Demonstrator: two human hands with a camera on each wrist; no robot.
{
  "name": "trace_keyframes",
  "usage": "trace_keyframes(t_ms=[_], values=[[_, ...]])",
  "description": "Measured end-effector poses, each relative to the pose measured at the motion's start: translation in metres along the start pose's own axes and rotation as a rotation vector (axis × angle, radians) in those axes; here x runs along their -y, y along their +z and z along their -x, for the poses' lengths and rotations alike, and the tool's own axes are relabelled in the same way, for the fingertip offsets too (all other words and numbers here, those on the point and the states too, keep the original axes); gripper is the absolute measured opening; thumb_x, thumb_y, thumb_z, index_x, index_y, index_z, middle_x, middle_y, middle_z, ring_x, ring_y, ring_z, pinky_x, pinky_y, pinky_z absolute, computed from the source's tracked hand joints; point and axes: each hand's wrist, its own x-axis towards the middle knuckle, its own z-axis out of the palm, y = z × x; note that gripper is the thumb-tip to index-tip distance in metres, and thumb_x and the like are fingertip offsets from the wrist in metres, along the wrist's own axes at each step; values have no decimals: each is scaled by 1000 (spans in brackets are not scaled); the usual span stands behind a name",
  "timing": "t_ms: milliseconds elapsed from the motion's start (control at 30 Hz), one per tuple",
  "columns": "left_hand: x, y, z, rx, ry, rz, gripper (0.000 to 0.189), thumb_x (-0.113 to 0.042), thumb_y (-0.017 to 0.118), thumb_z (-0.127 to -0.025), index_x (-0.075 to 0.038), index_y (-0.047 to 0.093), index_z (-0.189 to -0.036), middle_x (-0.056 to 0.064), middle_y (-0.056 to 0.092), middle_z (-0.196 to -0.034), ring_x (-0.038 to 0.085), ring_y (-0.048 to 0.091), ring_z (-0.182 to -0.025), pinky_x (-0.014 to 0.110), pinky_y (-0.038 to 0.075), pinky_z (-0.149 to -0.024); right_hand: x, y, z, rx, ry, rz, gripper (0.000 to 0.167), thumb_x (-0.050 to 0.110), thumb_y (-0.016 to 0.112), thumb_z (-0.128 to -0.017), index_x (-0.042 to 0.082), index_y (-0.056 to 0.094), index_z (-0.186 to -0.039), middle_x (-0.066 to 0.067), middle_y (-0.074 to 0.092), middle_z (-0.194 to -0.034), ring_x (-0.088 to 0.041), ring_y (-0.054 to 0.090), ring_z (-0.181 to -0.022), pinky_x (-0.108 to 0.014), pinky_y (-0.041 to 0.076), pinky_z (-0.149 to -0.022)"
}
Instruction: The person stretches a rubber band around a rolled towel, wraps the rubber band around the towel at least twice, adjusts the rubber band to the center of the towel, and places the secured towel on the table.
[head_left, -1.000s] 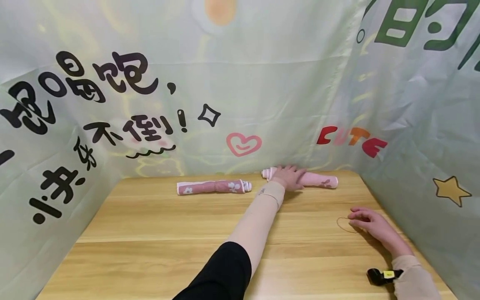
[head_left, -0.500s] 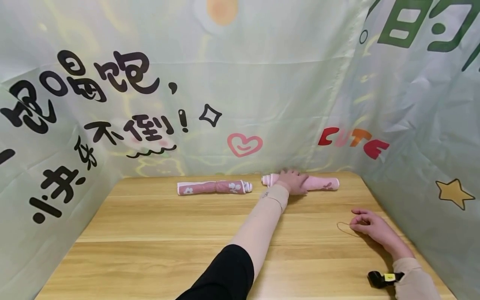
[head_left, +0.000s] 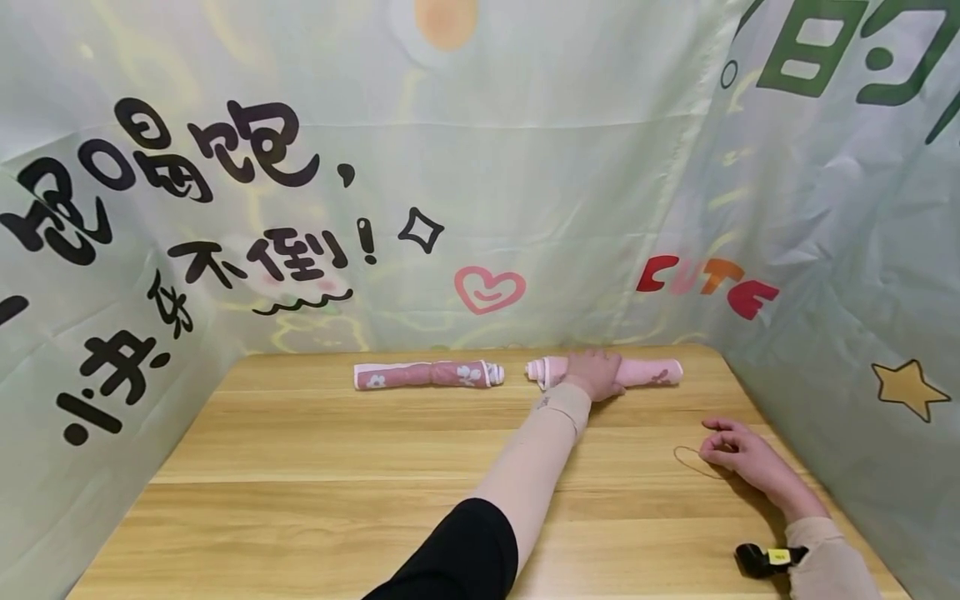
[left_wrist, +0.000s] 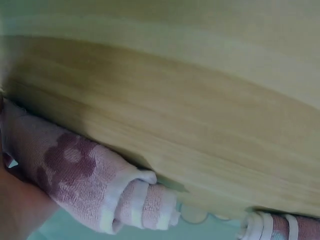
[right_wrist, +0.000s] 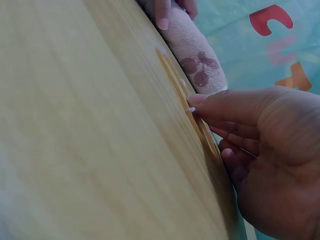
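In the head view my left hand [head_left: 595,375] grips the middle of a rolled light pink towel [head_left: 648,372] with dark flowers and white edging, near the table's back edge. Its layered end points towards the left wrist camera, while my palm hides part of the roll. A thin, tan rubber band [head_left: 677,456] hangs as a loose loop from my right hand [head_left: 750,462], pinched between thumb and forefinger. The right wrist view shows this rubber band [right_wrist: 172,75] stretching away from the fingertips along the wood. To the left lies a second rolled towel [head_left: 429,375], darker pink with pale flowers.
A wooden table [head_left: 337,475] carries everything. Printed cloth [head_left: 570,192] stands as walls behind it and along both sides. Right of my right hand, the side cloth [head_left: 847,433] is close. A black device [head_left: 761,560] with a yellow label sits at the right wrist.
My left hand has drawn the light pink towel slightly towards me and to the right. The right hand has hardly moved, still pinching the rubber band. The darker towel stays in place.
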Motion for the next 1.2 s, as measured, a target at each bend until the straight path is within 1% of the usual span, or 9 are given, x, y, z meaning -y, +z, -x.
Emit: trace_keyframes(t_ms=[133, 200, 333, 467, 633, 867, 933, 1067, 1200], values=[[-2, 3, -1, 19, -16, 16, 46, -55, 49, -96, -32, 45, -136, -10, 53, -141, 12, 48, -131, 39, 40, -106, 0, 0, -1, 16, -3, -1, 25, 19, 61, -96, -6, 62, -93, -33, 38, -138, -43, 34, -123, 0, 22, -79], [-3, 5, -3, 27, -23, 27, 44, -52, 48, -97, -32, 44, -137, -9, 51, -143, 13, 46, -133, 40, 38, -108, 0, 1, -2, 20, -18, -8, 25, 18, 60, -96, -7, 61, -93, -35, 38, -138, -47, 33, -123, 0, 23, -80], [-4, 3, -1, -5, -20, 21, 40, -47, 49, -99, -31, 45, -136, -8, 52, -142, 14, 46, -133, 39, 40, -107, -1, 1, -2, -1, -30, -15, 23, 17, 60, -96, -6, 60, -91, -32, 41, -134, -5, 41, -117, -2, 27, -79], [-3, 0, 4, -30, -8, 11, 38, -44, 49, -99, -29, 45, -134, -8, 53, -140, 13, 49, -130, 38, 43, -104, -3, 1, -2, -9, -39, -33, 26, 18, 60, -97, -7, 59, -91, -31, 43, -130, 25, 25, -101, -5, 31, -77], [2, -4, 6, -53, 22, 7, 38, -45, 50, -98, -26, 47, -131, -7, 57, -135, 12, 54, -124, 34, 48, -100, -3, -1, -1, 10, -9, -68, 32, 24, 53, -101, -8, 57, -97, -31, 41, -133, 25, 25, -101, -6, 32, -77], [11, -16, 6, -79, 83, -2, 42, -49, 53, -96, -25, 49, -130, -7, 61, -128, 13, 61, -115, 33, 51, -95, 2, -4, -3, 13, 80, -92, 41, 32, 43, -104, -8, 51, -102, -37, 42, -138, 6, 47, -109, -5, 35, -74], [13, -22, 11, -80, 96, -13, 44, -50, 54, -95, -25, 48, -132, -7, 61, -130, 14, 61, -114, 33, 51, -95, 3, -6, -4, -8, 79, -86, 41, 33, 44, -104, -7, 52, -103, -18, 57, -130, 23, 36, -97, -7, 38, -73], [13, -30, 18, -66, 114, -28, 46, -50, 55, -95, -27, 46, -134, -9, 59, -134, 14, 60, -117, 34, 49, -96, 3, -7, -4, -46, 52, -118, 39, 30, 45, -103, -8, 53, -105, 31, 52, -105, 20, 40, -87, -14, 40, -69], [14, -32, 23, -58, 139, -39, 45, -51, 56, -94, -28, 45, -131, -10, 59, -132, 13, 60, -117, 34, 48, -94, 3, -5, -5, -73, 30, -173, 36, 26, 46, -103, -9, 53, -103, 39, 48, -93, 6, 46, -78, -20, 40, -65]])
